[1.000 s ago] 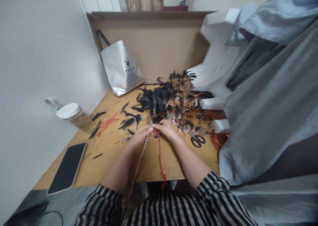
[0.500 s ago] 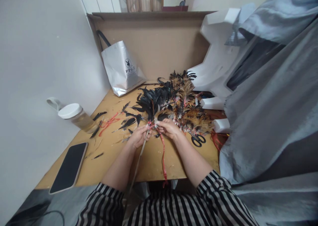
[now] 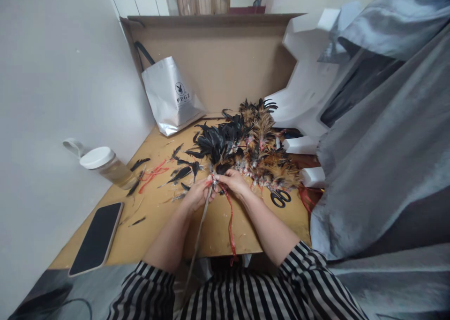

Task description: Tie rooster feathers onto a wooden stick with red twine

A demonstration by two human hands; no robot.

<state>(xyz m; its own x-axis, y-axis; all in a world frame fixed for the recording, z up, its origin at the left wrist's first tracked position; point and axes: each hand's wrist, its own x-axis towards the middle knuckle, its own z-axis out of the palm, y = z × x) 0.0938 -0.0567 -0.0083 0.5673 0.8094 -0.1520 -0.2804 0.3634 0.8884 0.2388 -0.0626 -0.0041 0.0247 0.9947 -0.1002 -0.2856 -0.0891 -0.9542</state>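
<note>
My left hand is closed round a thin stick that runs from my lap up to a bunch of black feathers. My right hand pinches a red string at the base of that bunch, where the feathers meet the stick. The string hangs down over the table's front edge. Both hands meet at the same spot, fingers pressed together.
Brown and orange feather bundles lie behind my right hand, scissors beside them. Loose black feathers and red string scraps lie left. A phone, a lidded jar, a silver bag and grey cloth surround the wooden table.
The hands stay at the base of the feather bunch with small finger shifts. The red string below my right hand has swung slightly.
</note>
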